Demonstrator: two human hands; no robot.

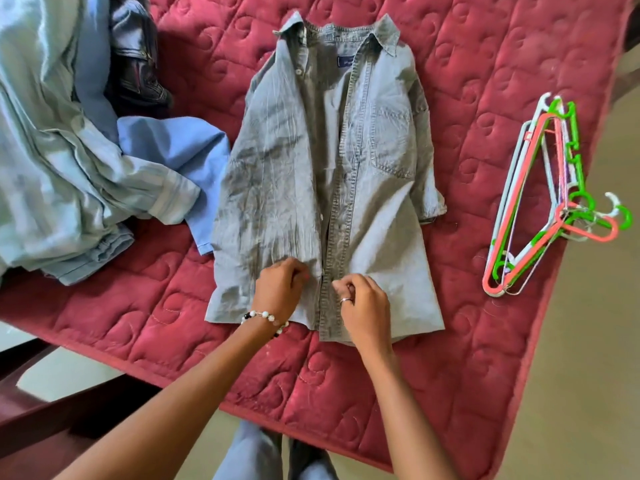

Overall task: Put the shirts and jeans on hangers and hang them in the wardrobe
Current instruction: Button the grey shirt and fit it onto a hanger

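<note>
I find the grey denim shirt (pixel 325 174) lying flat, front up, on the red quilted bedspread (pixel 485 81), collar away from me. My left hand (pixel 278 289) has its fingers curled, pinching the left front panel near the hem. My right hand (pixel 363 306), ring on one finger, pinches the button placket just beside it. The plastic hangers (pixel 540 206) lie stacked to the right, well apart from the shirt. A heap of pale blue garments (pixel 69 161) sits to the left.
</note>
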